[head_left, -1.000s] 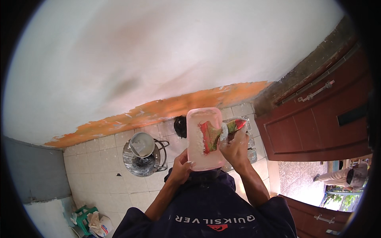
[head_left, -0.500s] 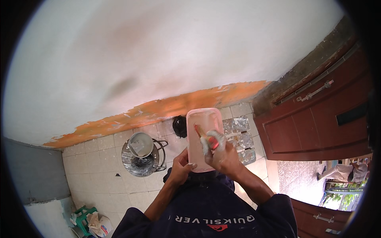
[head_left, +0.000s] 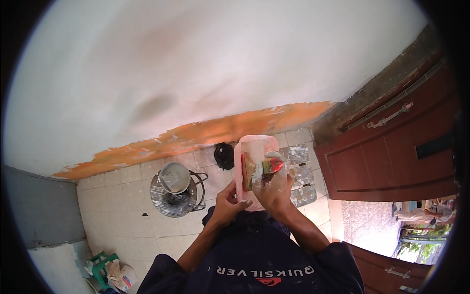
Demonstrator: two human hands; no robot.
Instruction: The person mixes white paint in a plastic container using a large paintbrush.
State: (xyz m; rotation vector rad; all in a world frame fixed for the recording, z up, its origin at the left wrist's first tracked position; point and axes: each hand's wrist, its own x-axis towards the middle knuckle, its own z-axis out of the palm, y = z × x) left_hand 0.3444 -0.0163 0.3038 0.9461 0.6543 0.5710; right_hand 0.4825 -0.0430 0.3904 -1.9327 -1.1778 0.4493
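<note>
A pink plastic tub (head_left: 237, 169), pale with smears inside, sits just in front of my body. My left hand (head_left: 228, 203) grips its near left rim, thumb on top. Over the tub my right hand (head_left: 274, 191), whitened with paste, is closed around a wide putty scraper (head_left: 248, 171) with a red-and-green handle. Its brownish, red-edged blade stands inside the tub by the left wall. How much paste clings to the blade is hard to tell.
Left of me, a round metal stool (head_left: 169, 201) bears a grey-white bucket (head_left: 175, 177). A black plastic bag (head_left: 224, 156) lies near the half-white, half-orange wall (head_left: 196, 134). A stained slatted stool (head_left: 301, 175), a brown door (head_left: 387, 157) and a person (head_left: 426, 214) outside are to the right.
My right hand has turned the scraper, bringing its blade toward the tub's left wall and its handle end to the right. The tub has shifted slightly right with my left hand.
</note>
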